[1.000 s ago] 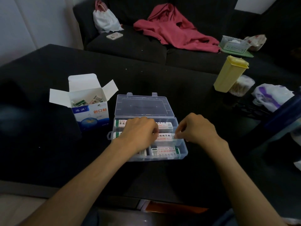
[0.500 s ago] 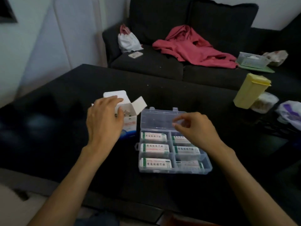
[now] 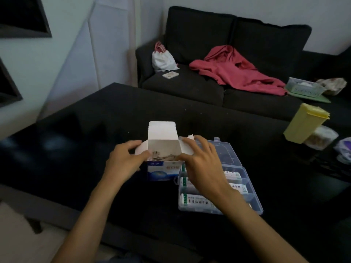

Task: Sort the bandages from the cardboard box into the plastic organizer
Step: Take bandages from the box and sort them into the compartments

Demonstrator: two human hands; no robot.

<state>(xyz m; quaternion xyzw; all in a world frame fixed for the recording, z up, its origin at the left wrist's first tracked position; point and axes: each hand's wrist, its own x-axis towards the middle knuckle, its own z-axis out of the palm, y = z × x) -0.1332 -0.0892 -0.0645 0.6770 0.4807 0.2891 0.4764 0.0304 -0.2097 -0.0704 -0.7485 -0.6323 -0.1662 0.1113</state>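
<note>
Our left hand (image 3: 123, 164) grips the left side of the cardboard box (image 3: 163, 168); our right hand (image 3: 204, 168) presses spread fingers on its right flap, clasping nothing. Box upright, top flaps open, loose bandages (image 3: 163, 157) inside. Plastic organizer (image 3: 254, 202) touches the box's right side, lid back, packets in compartments. Both on the black table (image 3: 95, 130).

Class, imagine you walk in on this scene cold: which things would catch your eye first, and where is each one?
First, the two hands at centre: the left hand and right hand flank the open white cardboard box on the black table, bandages showing inside. Just right of it lies the clear plastic organizer, lid open, already holding labelled packets. Behind, a red garment sprawls on the dark sofa.
</note>
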